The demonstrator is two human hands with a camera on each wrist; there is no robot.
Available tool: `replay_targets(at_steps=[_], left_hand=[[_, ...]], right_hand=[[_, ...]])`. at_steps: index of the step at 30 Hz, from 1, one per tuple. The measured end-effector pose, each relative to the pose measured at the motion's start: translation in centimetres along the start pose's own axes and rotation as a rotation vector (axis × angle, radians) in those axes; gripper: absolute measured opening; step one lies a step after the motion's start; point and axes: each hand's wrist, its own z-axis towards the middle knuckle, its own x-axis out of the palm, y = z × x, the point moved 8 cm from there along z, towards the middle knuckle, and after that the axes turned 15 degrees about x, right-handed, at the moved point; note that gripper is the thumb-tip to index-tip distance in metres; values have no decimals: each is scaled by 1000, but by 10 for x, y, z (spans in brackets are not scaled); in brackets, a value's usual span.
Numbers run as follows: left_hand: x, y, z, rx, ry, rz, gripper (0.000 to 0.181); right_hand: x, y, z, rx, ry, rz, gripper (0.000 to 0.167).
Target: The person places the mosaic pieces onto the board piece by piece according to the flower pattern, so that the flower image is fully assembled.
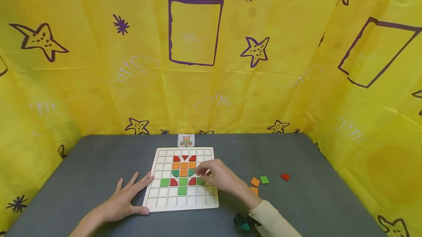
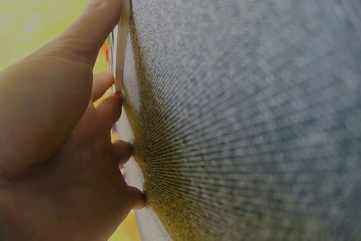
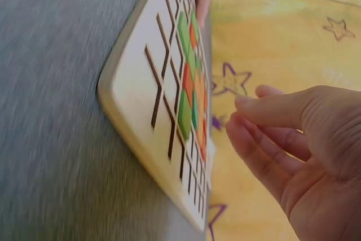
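Note:
A white gridded board point(image 1: 161, 202) lies on the grey table with coloured tiles forming a flower: red pieces on top, orange squares point(image 1: 183, 173) below, dark green curved pieces at the sides, light green squares at the bottom. My left hand point(image 1: 123, 198) has its fingers spread along the board's left edge, thumb at the near left corner. My right hand point(image 1: 215, 174) hovers over the board's right side, beside a light green square point(image 1: 200, 181). In the right wrist view, its thumb and fingertips are close together, fingers loosely bent, with no tile visible between them.
A small card point(image 1: 186, 140) with a printed flower pattern lies behind the board. To the right are loose orange tiles point(image 1: 255, 182), a green square point(image 1: 264, 180) and a red piece point(image 1: 285, 177). A teal piece point(image 1: 244, 226) shows beside a dark object near my right sleeve.

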Motion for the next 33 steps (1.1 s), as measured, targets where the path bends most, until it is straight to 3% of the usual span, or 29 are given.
replay_targets(at_steps=[9, 17, 21, 30, 33], left_hand=[[0, 0, 1, 9, 0, -4, 99], [-1, -1, 1, 12, -4, -14, 99], [0, -1, 1, 10, -2, -12, 99], [1, 0, 0, 13, -2, -18, 99], [0, 0, 0, 16, -8, -17, 99]], right_hand=[[-32, -33, -16, 39, -78, -8, 15], [-65, -66, -38, 24, -150, -9, 19], [-79, -86, -49, 61, -172, -9, 20], [-98, -121, -70, 139, -180, -53, 23], [-98, -127, -74, 150, -128, -29, 24]])
